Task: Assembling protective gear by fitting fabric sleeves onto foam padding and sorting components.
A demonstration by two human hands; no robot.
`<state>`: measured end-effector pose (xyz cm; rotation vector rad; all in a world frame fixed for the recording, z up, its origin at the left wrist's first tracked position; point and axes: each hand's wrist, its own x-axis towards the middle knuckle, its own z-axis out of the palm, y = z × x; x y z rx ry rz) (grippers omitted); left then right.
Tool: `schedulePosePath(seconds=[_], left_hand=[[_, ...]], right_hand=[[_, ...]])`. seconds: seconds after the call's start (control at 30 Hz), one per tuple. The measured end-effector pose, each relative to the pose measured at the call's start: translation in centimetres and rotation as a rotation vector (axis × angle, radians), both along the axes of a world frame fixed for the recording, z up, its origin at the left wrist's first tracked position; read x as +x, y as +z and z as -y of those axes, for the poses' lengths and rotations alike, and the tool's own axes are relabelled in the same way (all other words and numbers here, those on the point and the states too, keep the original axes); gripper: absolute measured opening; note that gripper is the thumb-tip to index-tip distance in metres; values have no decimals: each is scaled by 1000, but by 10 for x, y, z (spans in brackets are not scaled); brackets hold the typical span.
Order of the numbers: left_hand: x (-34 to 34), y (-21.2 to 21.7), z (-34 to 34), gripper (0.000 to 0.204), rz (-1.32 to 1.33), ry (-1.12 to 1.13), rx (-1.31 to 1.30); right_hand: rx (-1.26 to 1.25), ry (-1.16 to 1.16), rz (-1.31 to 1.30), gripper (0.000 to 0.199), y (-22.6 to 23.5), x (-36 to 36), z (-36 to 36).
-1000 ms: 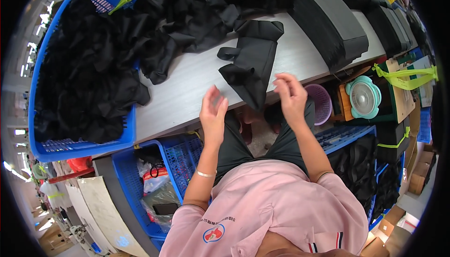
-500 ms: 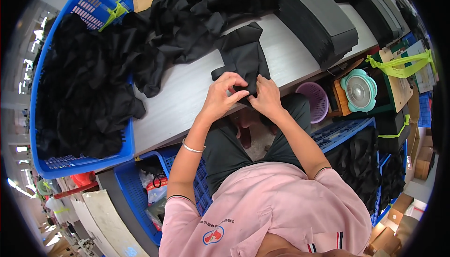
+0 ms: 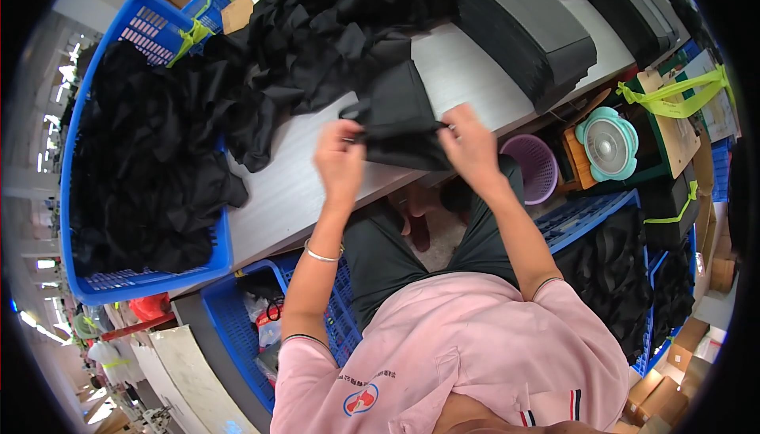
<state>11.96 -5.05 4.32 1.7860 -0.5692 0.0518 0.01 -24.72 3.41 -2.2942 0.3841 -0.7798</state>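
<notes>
A black fabric piece point(image 3: 402, 109) is stretched between my two hands at the front edge of the pale table point(image 3: 297, 149). My left hand point(image 3: 340, 157) is closed on its left side, slightly blurred. On its right side my right hand point(image 3: 467, 145) pinches the edge, with thumb and fingers together. The fabric's far end lies on the table toward a large heap of black fabric point(image 3: 332, 22), and its near part hangs at the table edge. Whether it is a pouch or a flat piece, I cannot tell.
Black fabric fills a big blue basket point(image 3: 222, 256) at the left. A stack of flat black pieces point(image 3: 526, 34) stands at the right of the table. Below it are a purple basket point(image 3: 529, 166) and a small teal-rimmed fan point(image 3: 608, 144). More blue crates point(image 3: 237, 331) flank my legs.
My hands have moved apart, from close together at the fabric's near end to its two sides. The fabric is now spread wider between them.
</notes>
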Motion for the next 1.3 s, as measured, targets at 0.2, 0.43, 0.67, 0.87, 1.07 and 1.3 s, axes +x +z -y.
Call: schedulePosePath(seconds=[0.2,0.43,0.67,0.87,1.07,1.3], left_hand=[[-37,-8,13,43,-311,122,-152],[-55,-16,6,64,8,139,177],[-24,0,25,28,539,-28,310],[1,-16,45,17,-102,-4,261],[-28,-9,43,23,7,69,22],[-103,11,36,19,-46,-57,-333]], right_hand=[[194,-209,16,29,-12,-2,3],[43,19,61,29,-30,-11,13],[4,201,-169,23,4,-6,25],[-732,-425,226,43,86,12,109],[-318,-326,-173,30,104,23,196],[-818,-356,11,17,109,4,134]])
